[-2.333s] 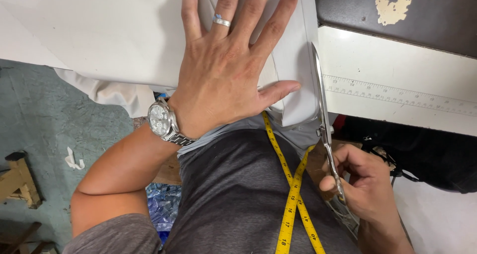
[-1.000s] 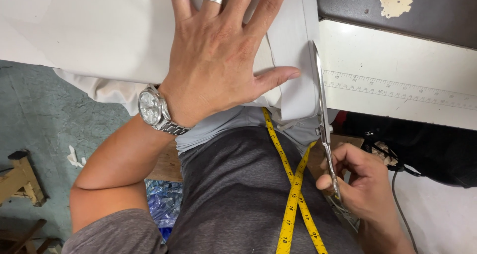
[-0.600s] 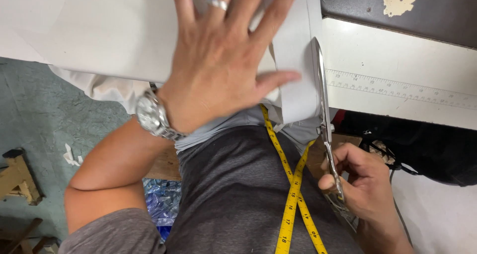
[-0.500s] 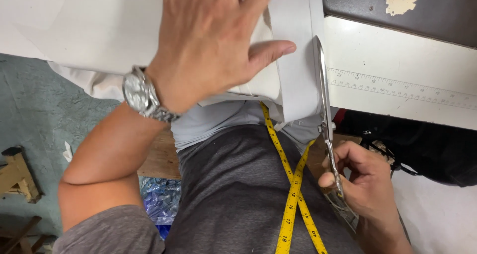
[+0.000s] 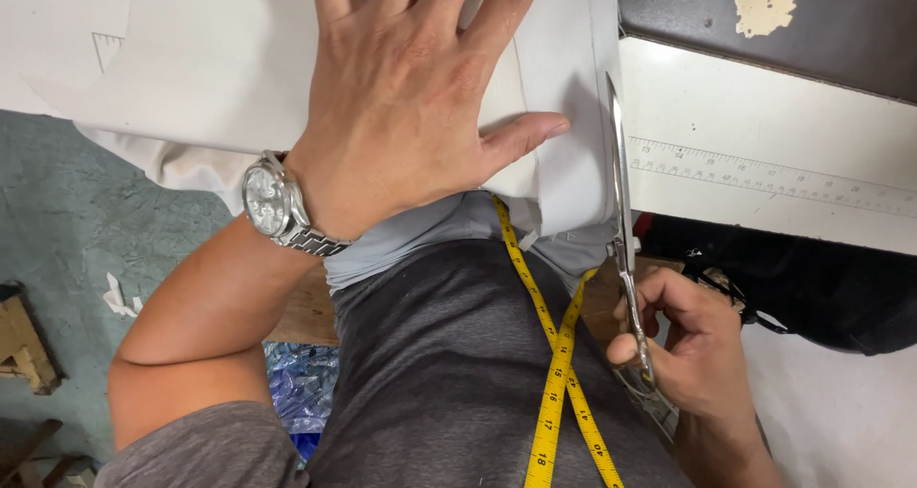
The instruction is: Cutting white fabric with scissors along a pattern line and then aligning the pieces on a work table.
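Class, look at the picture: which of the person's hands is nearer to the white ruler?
Right. The right hand holds scissors just below the ruler, near its left end. The left hand lies flat on white fabric, farther to the left.

The left hand (image 5: 411,116) loses its fingertips past the top edge, the right hand (image 5: 693,350) hides the scissors' (image 5: 623,221) handles, and the ruler's (image 5: 774,178) markings are too small to read.

Bright, even overhead light, soft shadows, a sharp frame, mild glare on white surfaces.
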